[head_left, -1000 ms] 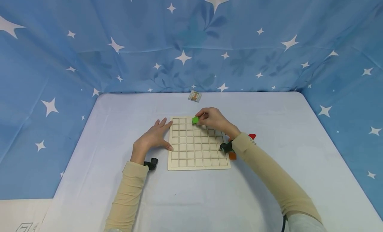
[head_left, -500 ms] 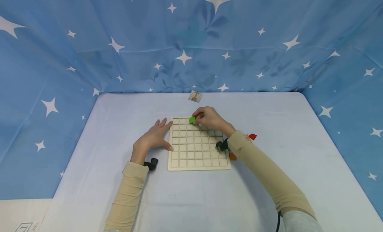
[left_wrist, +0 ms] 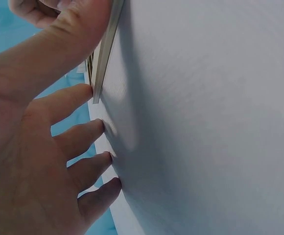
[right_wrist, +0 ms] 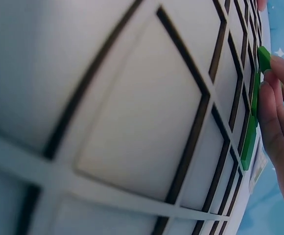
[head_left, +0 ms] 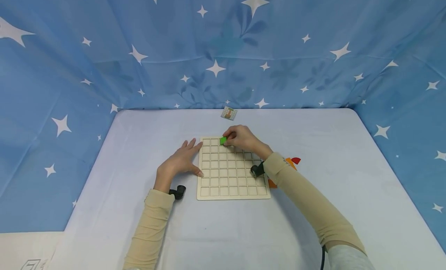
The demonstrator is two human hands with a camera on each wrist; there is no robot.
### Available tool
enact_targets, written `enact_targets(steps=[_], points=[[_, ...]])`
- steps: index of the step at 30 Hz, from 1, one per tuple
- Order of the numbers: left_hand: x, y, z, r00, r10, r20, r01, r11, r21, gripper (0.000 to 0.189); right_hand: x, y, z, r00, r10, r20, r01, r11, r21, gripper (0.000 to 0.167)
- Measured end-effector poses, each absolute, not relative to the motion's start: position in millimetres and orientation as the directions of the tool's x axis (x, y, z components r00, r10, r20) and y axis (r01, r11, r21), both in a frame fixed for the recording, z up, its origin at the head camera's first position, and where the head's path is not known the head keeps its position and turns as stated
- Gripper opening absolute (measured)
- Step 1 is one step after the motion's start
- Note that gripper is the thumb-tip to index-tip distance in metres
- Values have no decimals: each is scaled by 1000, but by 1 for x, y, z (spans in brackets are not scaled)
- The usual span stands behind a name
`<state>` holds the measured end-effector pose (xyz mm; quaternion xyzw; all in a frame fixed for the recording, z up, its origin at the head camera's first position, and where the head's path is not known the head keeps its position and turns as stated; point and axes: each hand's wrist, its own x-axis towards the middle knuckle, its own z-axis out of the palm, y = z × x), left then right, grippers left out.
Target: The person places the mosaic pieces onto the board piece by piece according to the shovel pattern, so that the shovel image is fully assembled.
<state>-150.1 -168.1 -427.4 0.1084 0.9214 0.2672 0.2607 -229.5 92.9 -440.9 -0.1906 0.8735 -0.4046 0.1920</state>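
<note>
A pale wooden grid board [head_left: 228, 195] lies flat on the table. My right hand [head_left: 242, 137] pinches a small green tile [right_wrist: 264, 59] between thumb and fingers at the board's far row, left of its middle. In the right wrist view, more green pieces [right_wrist: 248, 144] sit along that same row, partly covered by the hand. My left hand [head_left: 181, 158] is spread at the board's left side. Its thumb lies against the board's edge, and in the left wrist view its other fingertips [left_wrist: 113, 183] reach down to the white cloth.
A small patterned card [head_left: 229, 113] lies behind the board near the table's far edge. Right of the board, partly under the right forearm, are a red piece [head_left: 295, 160] and orange pieces [head_left: 272, 183]. A blue star-printed curtain [head_left: 167, 80] surrounds the table.
My right hand has moved slightly left along the far row with the green tile, then nearly stopped. The left hand keeps its place on the board's edge.
</note>
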Motion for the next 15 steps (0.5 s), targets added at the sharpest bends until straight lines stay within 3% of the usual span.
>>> enact_targets(steps=[15], points=[[-150, -167, -427, -842, 332, -426, 54, 837, 545, 117, -228, 85, -440, -859, -484, -165, -236, 662, -711, 30]])
